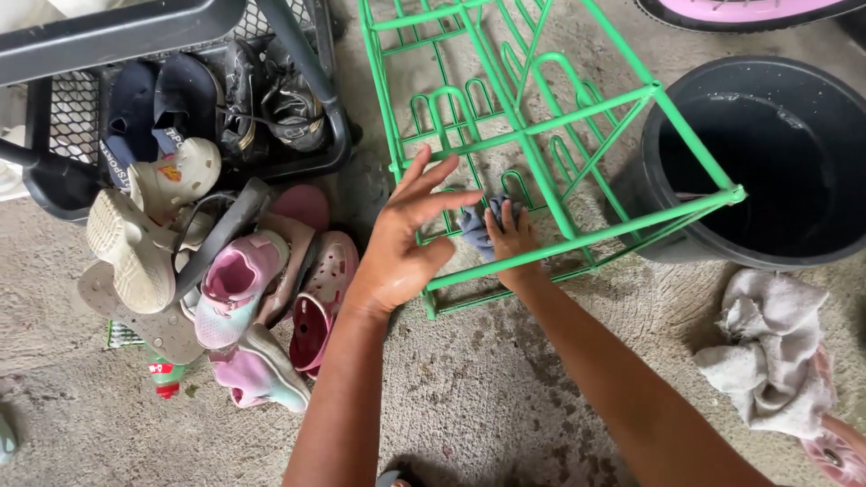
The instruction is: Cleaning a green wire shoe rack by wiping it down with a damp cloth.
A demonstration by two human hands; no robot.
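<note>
I see soft, even daylight with only faint shadows, a dull shine inside the round black plastic bucket (pixel 767 153), and slightly blurry fingers.

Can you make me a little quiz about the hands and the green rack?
1. True or false: the right hand presses a small blue-grey cloth against the green rack.
2. Which thing stands just right of the rack? A) black bucket B) a red chair C) a broom
3. Fill in: the left hand is spread open and holds ____.

Key: 1 true. 2 A. 3 nothing; it rests against the rack's front bar, beside the pile of shoes.
</note>
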